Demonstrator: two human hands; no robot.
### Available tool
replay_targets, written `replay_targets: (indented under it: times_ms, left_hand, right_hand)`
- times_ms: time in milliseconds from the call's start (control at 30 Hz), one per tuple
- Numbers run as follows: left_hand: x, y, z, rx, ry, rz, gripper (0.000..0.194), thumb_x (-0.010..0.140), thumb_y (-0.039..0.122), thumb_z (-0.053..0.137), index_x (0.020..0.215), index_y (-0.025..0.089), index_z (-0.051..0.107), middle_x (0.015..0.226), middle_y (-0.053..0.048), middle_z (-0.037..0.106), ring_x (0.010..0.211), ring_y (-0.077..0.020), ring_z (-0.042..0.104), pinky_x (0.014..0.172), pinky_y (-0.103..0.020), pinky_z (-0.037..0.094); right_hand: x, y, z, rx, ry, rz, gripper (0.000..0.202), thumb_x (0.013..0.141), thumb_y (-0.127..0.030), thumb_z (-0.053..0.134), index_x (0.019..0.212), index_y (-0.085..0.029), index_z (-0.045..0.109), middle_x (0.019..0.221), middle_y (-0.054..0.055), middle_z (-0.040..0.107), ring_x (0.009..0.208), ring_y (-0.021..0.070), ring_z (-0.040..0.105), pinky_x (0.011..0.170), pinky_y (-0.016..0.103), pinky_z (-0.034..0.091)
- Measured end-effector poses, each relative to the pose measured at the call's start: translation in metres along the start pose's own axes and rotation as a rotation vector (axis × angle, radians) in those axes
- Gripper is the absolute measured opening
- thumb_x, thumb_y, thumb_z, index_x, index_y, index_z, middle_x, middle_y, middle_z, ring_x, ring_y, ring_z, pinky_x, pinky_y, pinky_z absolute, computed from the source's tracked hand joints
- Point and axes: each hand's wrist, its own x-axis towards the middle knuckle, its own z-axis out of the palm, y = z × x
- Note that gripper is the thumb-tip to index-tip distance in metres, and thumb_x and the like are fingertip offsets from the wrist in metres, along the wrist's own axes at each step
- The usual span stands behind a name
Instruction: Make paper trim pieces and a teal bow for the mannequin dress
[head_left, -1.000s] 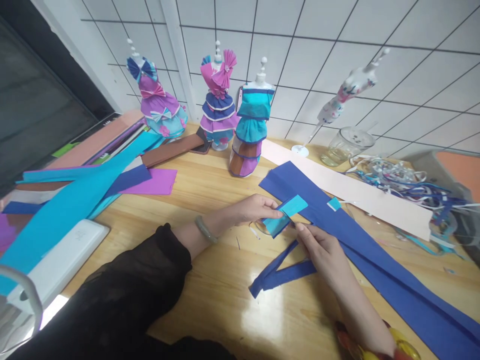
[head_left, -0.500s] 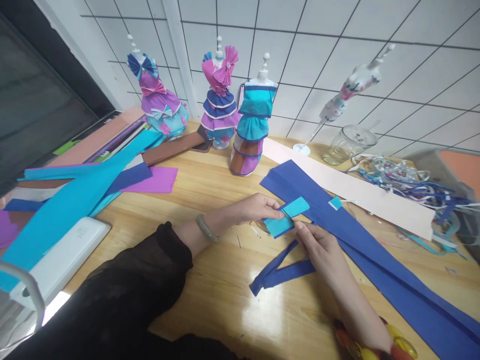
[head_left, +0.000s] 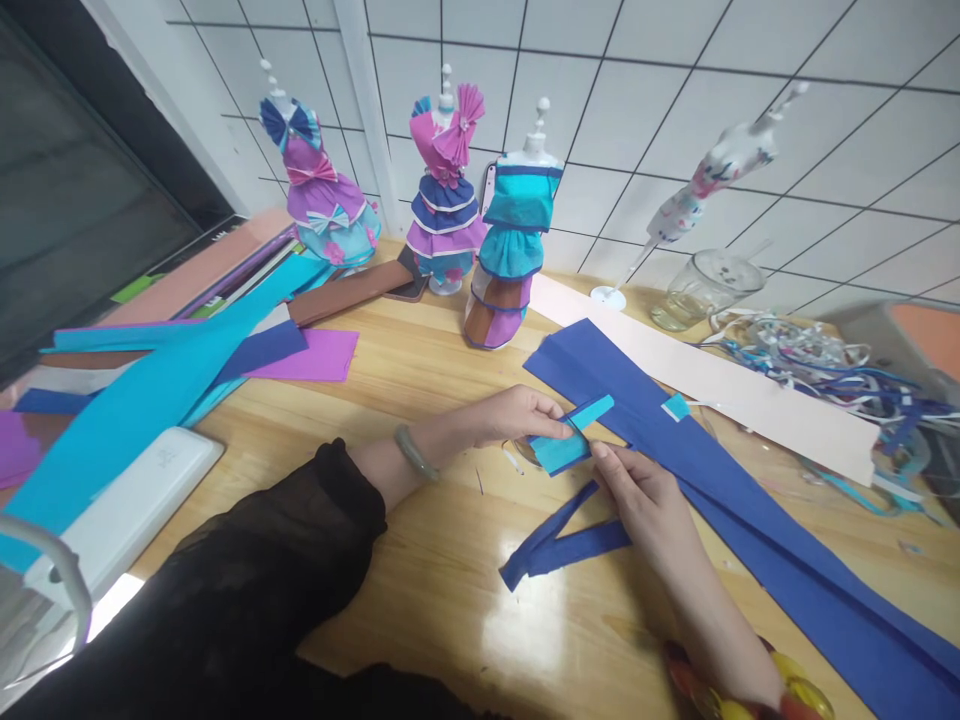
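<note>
A navy-edged turquoise strip was held above the desk, between the two hands and near the far end of a broad navy sheet. The grip of the left hand was closed on it, so that part of the strip was covered by the fingers. The grip of the right hand was also closed; a thin dark edge seemed to be pinched in it, though it was too small to be made out surely. One end of a folded navy band was hidden by the right hand. A beaded bracelet was cut off by the lower border, and a pale cable by the left one. The lower back of a turquoise-topped dress form could not be seen, and single strands were hardly distinguished in the tangled trimmings.
</note>
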Motion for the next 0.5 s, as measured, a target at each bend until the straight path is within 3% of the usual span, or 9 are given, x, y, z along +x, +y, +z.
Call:
replay_targets:
  times_ms: [500]
  left_hand:
    - [-0.0026,0.0032,0.0000,0.070,0.004,0.004,0.031,0.067,0.041,0.066,0.070,0.012,0.056,0.061,0.003,0.050,0.053,-0.0055,0.045,0.051,-0.019,0.035]
  right_hand:
    - [0.0005,0.0012,0.0032,0.016,-0.014,-0.009,0.042,0.080,-0.054,0.047,0.063,-0.017,0.057,0.051,-0.001,0.044,0.049,0.0117,0.038,0.045,0.023,0.031]
